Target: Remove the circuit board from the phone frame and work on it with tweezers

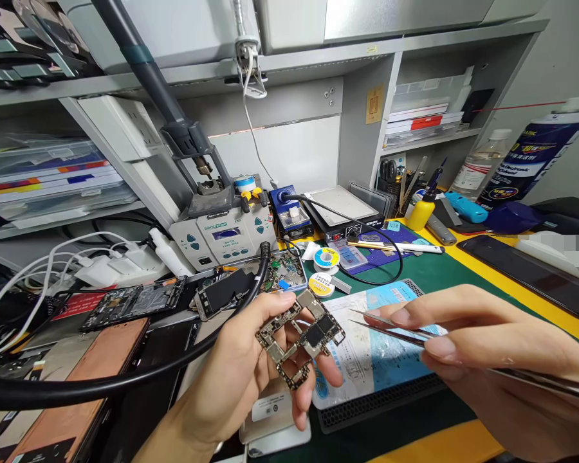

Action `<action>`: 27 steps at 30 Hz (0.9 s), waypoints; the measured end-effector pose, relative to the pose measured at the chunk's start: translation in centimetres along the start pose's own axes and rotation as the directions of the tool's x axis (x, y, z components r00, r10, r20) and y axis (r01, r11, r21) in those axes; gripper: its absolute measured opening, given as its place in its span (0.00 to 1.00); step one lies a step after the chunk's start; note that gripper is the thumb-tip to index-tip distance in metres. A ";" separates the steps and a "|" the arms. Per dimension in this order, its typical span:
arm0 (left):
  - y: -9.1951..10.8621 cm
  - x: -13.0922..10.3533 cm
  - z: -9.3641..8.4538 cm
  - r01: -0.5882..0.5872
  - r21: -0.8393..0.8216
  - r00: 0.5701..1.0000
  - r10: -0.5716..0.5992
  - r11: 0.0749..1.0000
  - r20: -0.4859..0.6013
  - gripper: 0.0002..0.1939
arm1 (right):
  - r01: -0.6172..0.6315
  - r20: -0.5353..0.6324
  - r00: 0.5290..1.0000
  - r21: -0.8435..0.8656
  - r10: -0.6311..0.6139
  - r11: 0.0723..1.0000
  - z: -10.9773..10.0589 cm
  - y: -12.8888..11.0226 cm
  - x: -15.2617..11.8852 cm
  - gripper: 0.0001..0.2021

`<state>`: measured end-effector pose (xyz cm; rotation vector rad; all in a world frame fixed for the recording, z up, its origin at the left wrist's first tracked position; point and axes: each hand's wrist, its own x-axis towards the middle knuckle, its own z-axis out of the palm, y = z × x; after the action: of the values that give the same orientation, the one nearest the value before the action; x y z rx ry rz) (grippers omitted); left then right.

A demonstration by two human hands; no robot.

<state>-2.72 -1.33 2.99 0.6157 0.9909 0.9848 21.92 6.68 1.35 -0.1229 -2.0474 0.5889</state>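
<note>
A small phone circuit board with chips and cut-outs lies tilted in my left hand, its thumb along the top left edge and the fingers curled beneath. My right hand pinches metal tweezers between thumb and forefinger. The tweezer tips point left, slightly apart, a little to the right of the board, with nothing between them. Below both hands lies a blue and white sheet on a black perforated mat.
A thick black hose crosses the left side from the rework station. Phone parts lie at the left. Solder spools, a hot plate and a yellow bottle stand behind. A dark phone lies at right.
</note>
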 end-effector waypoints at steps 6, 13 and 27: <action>0.2 0.1 0.1 0.002 -0.027 1.000 -0.002 1.000 0.021 0.27 | -0.078 0.017 0.997 0.145 0.076 0.986 -0.4 0.3 -0.5 0.20; 0.4 0.3 -0.1 0.020 -0.064 0.999 -0.018 0.998 0.035 0.25 | -0.054 -0.011 0.998 0.031 0.055 0.998 -0.4 0.7 -0.9 0.26; -1.9 0.9 0.0 -0.149 0.933 0.394 0.846 -0.327 0.359 0.29 | -0.517 0.056 0.851 0.261 0.522 0.815 0.2 -0.3 1.7 0.14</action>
<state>-1.78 -1.36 1.06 2.4830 2.0169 1.2420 20.88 6.84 2.71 -0.5407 -1.8894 1.1947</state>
